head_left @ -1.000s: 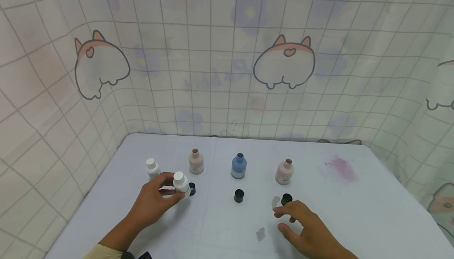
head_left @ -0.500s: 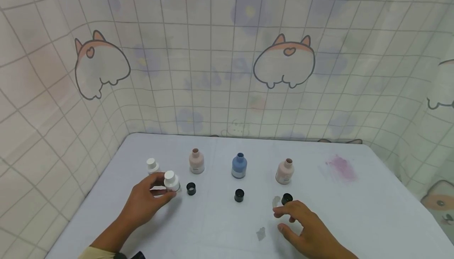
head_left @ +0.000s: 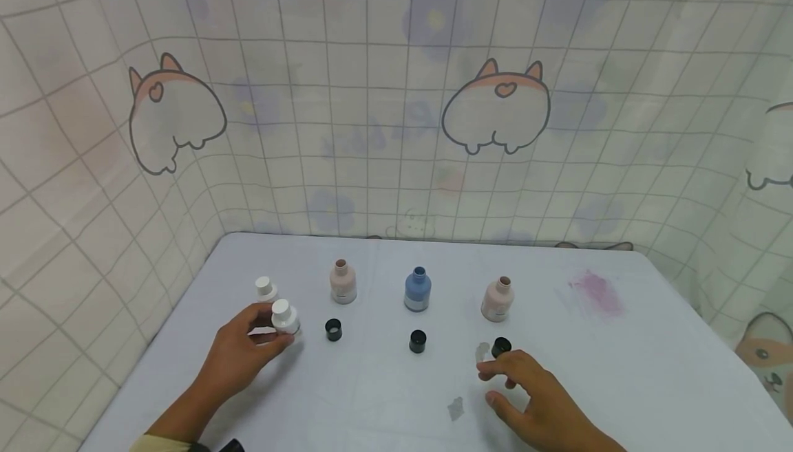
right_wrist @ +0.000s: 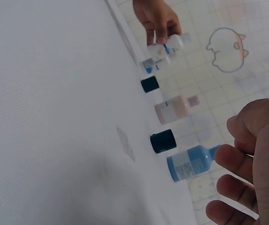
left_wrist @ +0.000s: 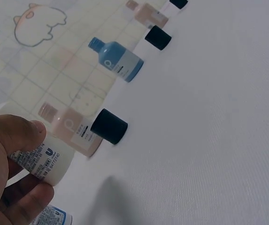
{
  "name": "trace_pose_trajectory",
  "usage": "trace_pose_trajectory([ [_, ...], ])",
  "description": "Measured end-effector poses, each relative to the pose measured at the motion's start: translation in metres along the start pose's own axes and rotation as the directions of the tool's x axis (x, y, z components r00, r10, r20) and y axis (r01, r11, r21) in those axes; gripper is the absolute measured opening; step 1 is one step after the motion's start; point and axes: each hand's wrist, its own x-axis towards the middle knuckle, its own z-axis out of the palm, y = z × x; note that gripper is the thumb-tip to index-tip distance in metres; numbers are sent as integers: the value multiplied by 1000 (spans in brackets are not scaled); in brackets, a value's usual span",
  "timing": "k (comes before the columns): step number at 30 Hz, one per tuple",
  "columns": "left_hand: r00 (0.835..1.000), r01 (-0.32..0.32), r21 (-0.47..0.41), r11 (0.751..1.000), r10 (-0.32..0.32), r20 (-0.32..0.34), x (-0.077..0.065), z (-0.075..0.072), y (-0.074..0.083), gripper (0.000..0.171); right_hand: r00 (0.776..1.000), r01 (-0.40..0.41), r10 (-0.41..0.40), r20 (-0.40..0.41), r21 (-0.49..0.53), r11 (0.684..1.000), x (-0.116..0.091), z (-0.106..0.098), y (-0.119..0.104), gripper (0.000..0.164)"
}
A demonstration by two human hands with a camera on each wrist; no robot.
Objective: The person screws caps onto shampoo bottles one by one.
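My left hand (head_left: 235, 352) pinches a small white bottle (head_left: 286, 318) with a white cap between thumb and fingers. In the left wrist view its printed label (left_wrist: 44, 161) faces the camera, and the palm covers part of it. A second white bottle (head_left: 266, 287) stands just behind, partly hidden by the hand. My right hand (head_left: 535, 397) holds nothing; its fingers are loosely bent near a black cap (head_left: 501, 347). Behind that cap stands an uncapped pale pink bottle (head_left: 498, 300).
An uncapped blue bottle (head_left: 418, 291) stands mid-table with a black cap (head_left: 418, 341) before it. Farther left are another pink bottle (head_left: 343, 283) and its nearby black cap (head_left: 333, 329). A patterned curtain (head_left: 384, 108) hangs behind the white table (head_left: 372, 397).
My left hand has moved left with the white bottle, away from the left black cap and closer to the second white bottle. The right hand has stayed in place.
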Motion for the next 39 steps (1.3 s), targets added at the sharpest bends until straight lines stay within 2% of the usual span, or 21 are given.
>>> trace_pose_trajectory([
  [6,999,36,-4,999,-36,-9,-1,-4,-6,64,1000,3,-3,-6,0,1000,0,1,1,33],
  [14,999,27,7,1000,-27,-25,-1,-9,-15,65,999,28,-28,-19,-9,1000,0,0,0,35],
  [18,999,24,16,1000,-24,-30,-1,-13,-21,64,1000,12,-12,-13,-3,1000,0,0,0,35],
  [33,997,24,138,990,-14,-69,7,-18,-39,63,1000,-17,17,3,5,1000,0,-1,-2,30],
  [39,997,25,150,988,-13,-81,11,-19,-43,65,1000,-3,3,-2,3,1000,1,0,-3,31],
])
